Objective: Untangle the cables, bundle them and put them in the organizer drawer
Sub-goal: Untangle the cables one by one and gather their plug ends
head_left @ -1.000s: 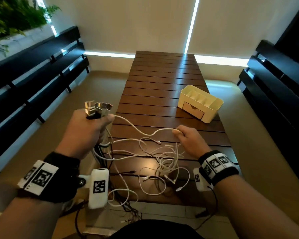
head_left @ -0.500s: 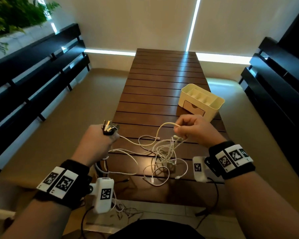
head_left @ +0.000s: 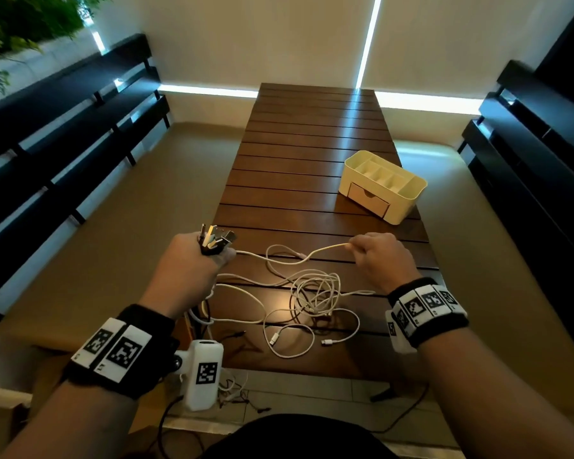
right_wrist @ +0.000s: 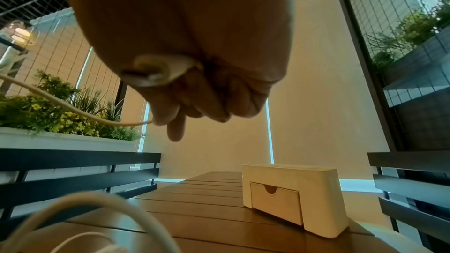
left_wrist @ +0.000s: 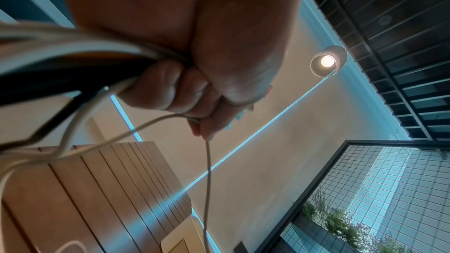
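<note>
With the left hand point(head_left: 193, 260) fisted on the plug ends point(head_left: 214, 238), the right hand point(head_left: 376, 256), pinching one white cable point(head_left: 315, 255), should draw it slowly from the tangle point(head_left: 315, 293).

The left hand point(head_left: 188, 265) is fisted round a bunch of cables point(head_left: 214, 240), plug ends sticking up above the knuckles. The right hand point(head_left: 380, 261), well to the right of it at like height, pinches one white cable point(head_left: 325, 249) between thumb and curled fingers point(right_wrist: 170, 111).
</note>
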A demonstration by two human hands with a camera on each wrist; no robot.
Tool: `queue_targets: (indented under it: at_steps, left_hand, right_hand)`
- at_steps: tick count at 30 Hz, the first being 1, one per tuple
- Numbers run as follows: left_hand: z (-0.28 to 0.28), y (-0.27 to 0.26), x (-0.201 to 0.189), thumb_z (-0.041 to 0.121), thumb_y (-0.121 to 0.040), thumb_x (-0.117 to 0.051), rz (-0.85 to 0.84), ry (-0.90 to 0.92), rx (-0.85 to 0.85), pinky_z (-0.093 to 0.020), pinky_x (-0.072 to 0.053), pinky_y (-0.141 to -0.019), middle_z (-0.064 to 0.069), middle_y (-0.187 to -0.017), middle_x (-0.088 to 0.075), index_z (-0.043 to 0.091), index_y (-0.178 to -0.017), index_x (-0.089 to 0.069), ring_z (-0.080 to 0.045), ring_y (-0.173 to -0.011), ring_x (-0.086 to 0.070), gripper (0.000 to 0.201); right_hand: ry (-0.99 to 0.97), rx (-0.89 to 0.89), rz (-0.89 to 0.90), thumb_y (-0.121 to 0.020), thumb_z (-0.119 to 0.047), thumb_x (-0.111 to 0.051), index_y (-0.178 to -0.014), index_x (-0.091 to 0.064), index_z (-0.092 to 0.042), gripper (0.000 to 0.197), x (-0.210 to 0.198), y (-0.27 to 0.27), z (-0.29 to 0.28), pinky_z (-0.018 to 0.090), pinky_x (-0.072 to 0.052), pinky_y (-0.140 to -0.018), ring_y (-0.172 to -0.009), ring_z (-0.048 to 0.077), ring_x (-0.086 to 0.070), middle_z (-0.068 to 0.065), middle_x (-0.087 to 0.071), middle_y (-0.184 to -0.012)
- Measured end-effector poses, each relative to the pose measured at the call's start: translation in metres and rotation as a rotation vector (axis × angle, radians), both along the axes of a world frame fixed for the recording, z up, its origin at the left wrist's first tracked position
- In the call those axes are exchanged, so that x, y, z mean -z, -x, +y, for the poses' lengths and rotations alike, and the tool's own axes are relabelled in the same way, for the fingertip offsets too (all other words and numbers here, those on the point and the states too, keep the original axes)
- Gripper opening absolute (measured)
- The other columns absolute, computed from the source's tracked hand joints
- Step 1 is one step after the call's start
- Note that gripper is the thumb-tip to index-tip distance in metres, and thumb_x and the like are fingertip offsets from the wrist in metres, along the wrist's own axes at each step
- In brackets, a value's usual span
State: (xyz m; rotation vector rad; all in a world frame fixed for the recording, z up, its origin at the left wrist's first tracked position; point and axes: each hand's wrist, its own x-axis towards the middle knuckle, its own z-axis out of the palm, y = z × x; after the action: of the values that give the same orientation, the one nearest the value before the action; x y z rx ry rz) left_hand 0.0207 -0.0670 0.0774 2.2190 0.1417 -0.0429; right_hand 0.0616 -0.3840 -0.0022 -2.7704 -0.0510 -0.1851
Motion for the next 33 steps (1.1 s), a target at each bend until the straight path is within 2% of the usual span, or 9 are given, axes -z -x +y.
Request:
queue_targets:
  at_steps: [6, 10, 14, 17, 22, 25, 29, 31, 33]
  left_hand:
    - [0.006, 0.008, -0.003, 0.026, -0.092, -0.069, -0.123, 0.026, -0.067, -0.029, -0.039, -0.052, -0.008, -0.067, -0.060, 0.011, -0.082, -0.069, -0.017, -0.055, -0.047, 0.017]
    - [0.012, 0.018, -0.003, 0.025, -0.092, -0.069, -0.055, 0.109, 0.056, -0.028, -0.041, -0.054, 0.008, -0.053, -0.054, 0.020, -0.071, -0.064, -0.009, -0.048, -0.048, 0.022]
    - [0.014, 0.030, 0.006, 0.025, -0.091, -0.070, 0.046, 0.109, 0.180, -0.025, -0.041, -0.050, 0.007, -0.054, -0.054, 0.016, -0.072, -0.064, -0.005, -0.046, -0.047, 0.022]
    - [0.019, 0.043, 0.018, 0.024, -0.090, -0.071, 0.104, 0.081, 0.253, -0.028, -0.040, -0.055, 0.006, -0.055, -0.053, 0.015, -0.068, -0.062, -0.007, -0.049, -0.046, 0.026]
    - [0.020, 0.068, 0.036, 0.021, -0.089, -0.073, 0.165, 0.023, 0.316, -0.017, -0.037, -0.050, 0.009, -0.056, -0.058, 0.011, -0.075, -0.068, 0.000, -0.049, -0.048, 0.017]
    - [0.016, 0.079, 0.041, 0.018, -0.088, -0.073, 0.151, 0.029, 0.340, -0.016, -0.035, -0.050, 0.008, -0.056, -0.058, 0.003, -0.077, -0.066, -0.001, -0.050, -0.046, 0.020]
    - [0.014, 0.086, 0.043, 0.027, -0.089, -0.073, 0.185, 0.030, 0.375, -0.017, -0.041, -0.055, 0.007, -0.063, -0.061, 0.010, -0.077, -0.066, -0.001, -0.054, -0.050, 0.022]
    - [0.013, 0.085, 0.042, 0.027, -0.090, -0.072, 0.206, 0.019, 0.404, -0.014, -0.040, -0.052, 0.011, -0.060, -0.061, 0.010, -0.080, -0.067, 0.001, -0.051, -0.050, 0.020]
    - [0.010, 0.085, 0.039, 0.024, -0.091, -0.071, 0.228, 0.012, 0.449, -0.011, -0.039, -0.049, 0.012, -0.056, -0.059, 0.006, -0.082, -0.067, 0.001, -0.049, -0.049, 0.020]
  right_hand:
    - [-0.189, -0.011, -0.067, -0.097, -0.038, -0.057, -0.094, -0.074, -0.026, 0.022, -0.007, 0.025, 0.007, 0.037, -0.055, -0.065, -0.069, 0.012, -0.062, -0.009, -0.067, -0.076]
    - [-0.349, -0.245, 0.384, -0.096, -0.036, -0.060, -0.084, -0.070, -0.034, 0.015, -0.022, 0.058, 0.026, 0.026, -0.050, -0.068, -0.074, 0.006, -0.062, -0.010, -0.066, -0.082]
    - [-0.092, -0.445, 0.784, -0.096, -0.043, -0.059, -0.085, -0.068, -0.034, 0.017, 0.005, 0.094, 0.067, 0.026, -0.044, -0.076, -0.081, 0.001, -0.055, -0.016, -0.059, -0.085]
    - [0.117, -0.494, 0.932, -0.095, -0.046, -0.059, -0.098, -0.071, -0.024, 0.025, 0.017, 0.106, 0.080, 0.030, -0.041, -0.076, -0.086, 0.011, -0.055, -0.011, -0.060, -0.088]
    - [0.234, -0.366, 0.772, -0.090, -0.054, -0.059, -0.120, -0.063, -0.023, 0.043, -0.004, 0.106, 0.081, 0.038, -0.050, -0.089, -0.109, 0.022, -0.057, -0.001, -0.054, -0.123]
    - [0.408, -0.371, 0.558, -0.089, -0.049, -0.056, -0.130, -0.055, -0.022, 0.049, -0.027, 0.111, 0.092, 0.043, -0.045, -0.095, -0.113, 0.025, -0.055, 0.000, -0.046, -0.128]
    - [0.311, -0.391, 0.464, -0.090, -0.046, -0.056, -0.144, -0.040, -0.021, 0.062, -0.048, 0.120, 0.112, 0.042, -0.039, -0.105, -0.124, 0.020, -0.046, -0.001, -0.037, -0.137]
    - [0.374, -0.411, 0.519, -0.091, -0.048, -0.053, -0.136, -0.049, -0.019, 0.054, -0.055, 0.120, 0.117, 0.042, -0.043, -0.101, -0.117, 0.020, -0.050, 0.000, -0.045, -0.129]
    - [0.463, -0.395, 0.694, -0.094, -0.053, -0.052, -0.114, -0.064, -0.015, 0.044, -0.057, 0.119, 0.115, 0.040, -0.050, -0.093, -0.097, 0.019, -0.057, -0.001, -0.057, -0.099]
